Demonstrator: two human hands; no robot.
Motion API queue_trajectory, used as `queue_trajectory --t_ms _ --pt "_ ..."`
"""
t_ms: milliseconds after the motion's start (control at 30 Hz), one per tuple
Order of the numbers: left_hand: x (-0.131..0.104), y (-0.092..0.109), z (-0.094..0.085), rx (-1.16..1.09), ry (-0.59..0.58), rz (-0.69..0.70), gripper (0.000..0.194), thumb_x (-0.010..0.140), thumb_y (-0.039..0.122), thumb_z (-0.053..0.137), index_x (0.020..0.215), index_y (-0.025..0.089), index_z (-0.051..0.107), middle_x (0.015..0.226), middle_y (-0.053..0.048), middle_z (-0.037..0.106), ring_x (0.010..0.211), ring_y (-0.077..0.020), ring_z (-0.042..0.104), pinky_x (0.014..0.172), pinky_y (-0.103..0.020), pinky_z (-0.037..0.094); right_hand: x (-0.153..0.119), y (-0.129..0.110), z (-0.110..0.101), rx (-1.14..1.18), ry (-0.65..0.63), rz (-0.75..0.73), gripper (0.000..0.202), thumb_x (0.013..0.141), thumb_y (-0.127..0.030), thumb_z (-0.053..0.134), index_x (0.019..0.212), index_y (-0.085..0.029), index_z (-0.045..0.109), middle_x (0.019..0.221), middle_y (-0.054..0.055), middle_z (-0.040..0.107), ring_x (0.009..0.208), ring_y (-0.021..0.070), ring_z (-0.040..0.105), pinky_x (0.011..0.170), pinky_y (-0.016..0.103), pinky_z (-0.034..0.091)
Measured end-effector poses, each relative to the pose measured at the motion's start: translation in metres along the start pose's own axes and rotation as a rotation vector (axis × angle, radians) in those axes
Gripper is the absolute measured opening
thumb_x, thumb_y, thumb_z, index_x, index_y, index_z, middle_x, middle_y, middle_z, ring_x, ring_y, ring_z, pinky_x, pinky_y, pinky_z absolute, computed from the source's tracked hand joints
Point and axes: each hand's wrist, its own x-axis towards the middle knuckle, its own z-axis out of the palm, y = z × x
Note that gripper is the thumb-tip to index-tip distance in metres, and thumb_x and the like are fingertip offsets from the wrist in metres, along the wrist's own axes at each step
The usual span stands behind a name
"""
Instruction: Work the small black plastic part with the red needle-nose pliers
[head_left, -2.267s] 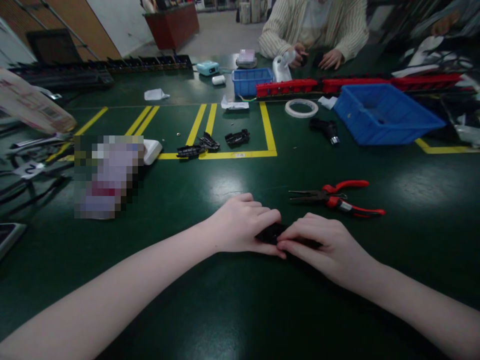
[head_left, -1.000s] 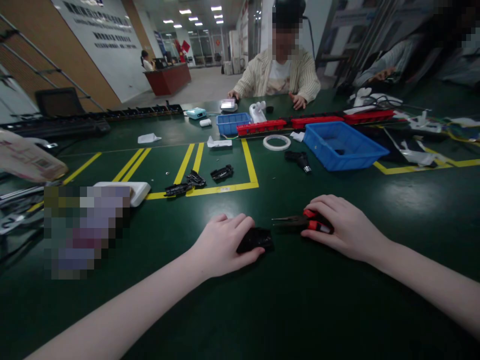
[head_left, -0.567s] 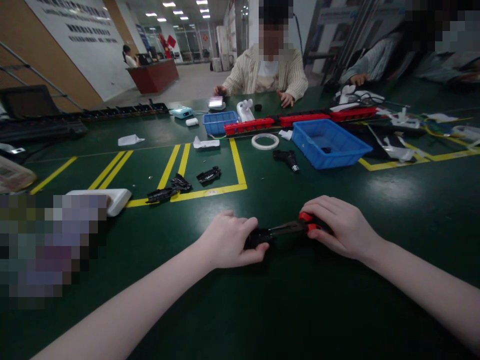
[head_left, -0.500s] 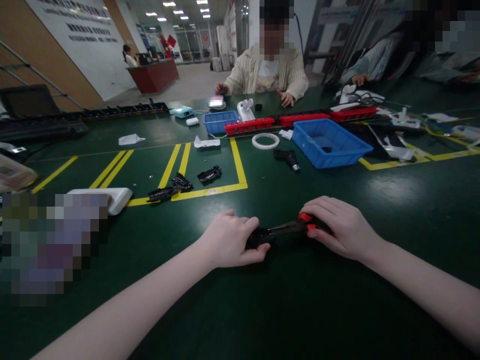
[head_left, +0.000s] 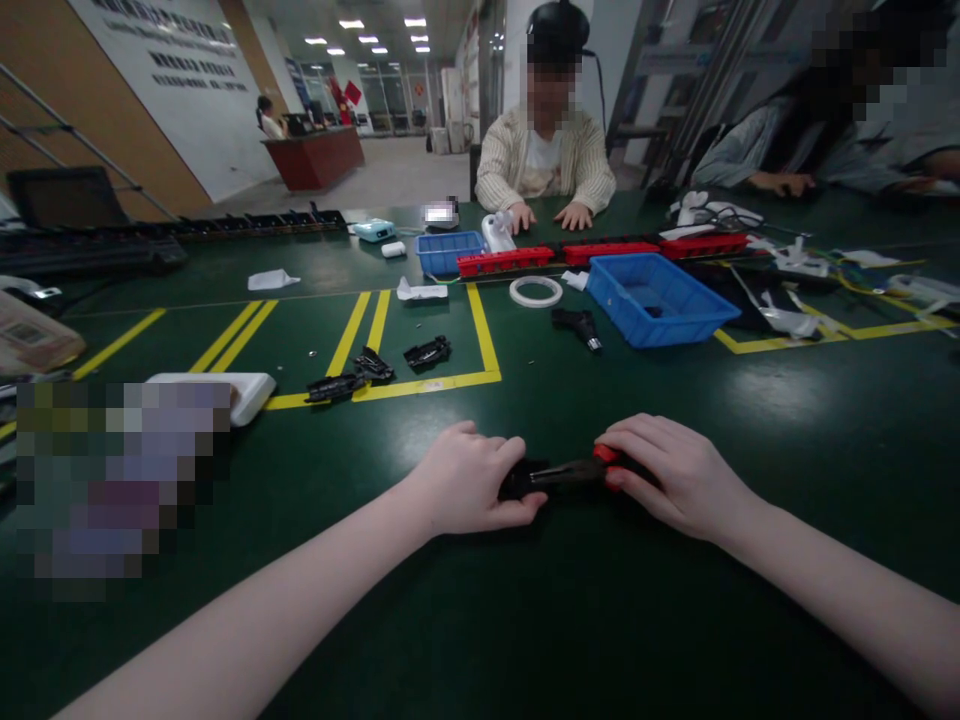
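My left hand [head_left: 472, 482] is closed around a small black part [head_left: 519, 480], mostly hidden by the fingers and thumb. In my right hand [head_left: 679, 475] are red-handled pliers [head_left: 570, 473], gripped by the handles. The jaws of the pliers point left and reach the black part at my left fingertips; whether they pinch it I cannot tell. Both hands are low over the green table [head_left: 480, 620]. Beyond them lie several black plastic pieces [head_left: 427, 352] around the yellow tape lines, and a dark pistol-shaped piece [head_left: 579, 327] lies further right.
A blue bin [head_left: 660, 305] and a white tape roll [head_left: 535, 291] stand ahead. Behind them runs a row of red parts [head_left: 506, 262] beside a smaller blue basket [head_left: 450, 250]. A white-edged object [head_left: 251, 400] is at the left. A person [head_left: 544, 160] sits opposite, hands on the table.
The pliers' jaws now overlap the black part a little more, with my hands slightly closer together. The view has shifted a little. The person opposite has brought both hands together on the table.
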Motion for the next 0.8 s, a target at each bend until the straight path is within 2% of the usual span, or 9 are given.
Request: queue_trajectory --t_ms 300,533,800 --pt "0.001 0.0 -0.002 -0.001 -0.007 0.011 0.036 0.086 0.053 0.05 0.083 0.017 0.055 0.065 0.002 0.063 0.051 -0.0141 0.056 0.062 -0.03 0.042 0.004 -0.002 0.0 -0.012 0.033 -0.02 0.025 0.096 -0.023 0.037 0.088 -0.015 0.06 0.079 0.007 0.067 0.069 0.0156 0.06 0.06 0.028 0.047" --pt "0.002 0.0 0.001 0.042 -0.002 0.012 0.04 0.085 0.056 0.051 0.084 0.017 0.056 0.064 0.0 0.063 0.053 -0.0166 0.059 0.065 -0.033 0.044 0.006 -0.01 -0.001 -0.057 0.045 0.002 0.026 0.096 -0.022 0.038 0.085 -0.015 0.061 0.079 0.007 0.067 0.068 0.0158 0.061 0.059 0.028 0.045" --pt "0.003 -0.001 -0.001 0.034 -0.006 0.018 0.041 0.087 0.058 0.05 0.082 0.017 0.056 0.063 0.0 0.06 0.054 -0.016 0.057 0.061 -0.03 0.042 0.009 0.001 -0.006 -0.094 0.039 -0.046 0.026 0.095 -0.021 0.039 0.083 -0.014 0.061 0.078 0.007 0.068 0.07 0.016 0.061 0.061 0.029 0.046"
